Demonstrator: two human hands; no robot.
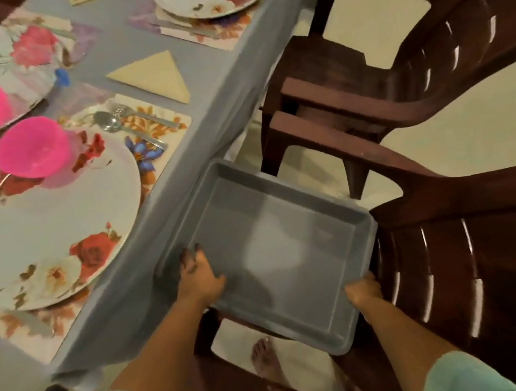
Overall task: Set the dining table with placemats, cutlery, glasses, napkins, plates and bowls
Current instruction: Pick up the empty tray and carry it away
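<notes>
An empty grey plastic tray (284, 211) hangs beside the table's edge, above a brown chair seat. My left hand (200, 277) grips its left rim with the thumb inside. My right hand (364, 291) grips the near right corner. On the grey tablecloth (121, 49) lie floral placemats (157, 123) with white rose-pattern plates (49, 227), pink bowls (31, 146), and a spoon and fork (130, 120). A folded beige napkin (154, 75) lies between two settings.
Two dark brown plastic chairs stand at the right, one far (394, 48) and one near (471, 250). The tray sits between the table edge and the near chair's arm. My bare foot (265, 357) shows on the pale floor below.
</notes>
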